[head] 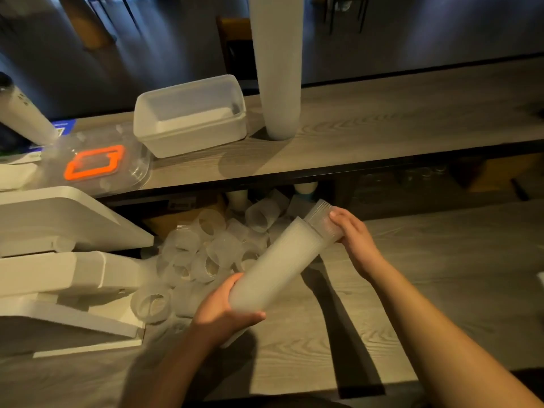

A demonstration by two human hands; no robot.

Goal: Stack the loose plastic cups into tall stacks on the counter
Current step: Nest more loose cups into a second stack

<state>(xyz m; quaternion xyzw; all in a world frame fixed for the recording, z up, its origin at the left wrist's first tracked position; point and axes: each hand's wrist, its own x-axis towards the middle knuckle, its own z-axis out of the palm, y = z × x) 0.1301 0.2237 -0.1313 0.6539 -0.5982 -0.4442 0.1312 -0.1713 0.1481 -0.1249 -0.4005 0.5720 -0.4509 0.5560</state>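
Between both hands a slanted stack of cups is being held above the counter. Its lower end is being gripped by the left hand; a short bundle is being pinched at the upper end by the right hand. Such plastic is probably light, thin and slippery, so gripping around the walls seems best. Loose cups are lying beyond the left hand.

You're behind a café or drinks-shop service desk. Heaps of cups, a tall stack and tubs say so. Chairs stand beyond.
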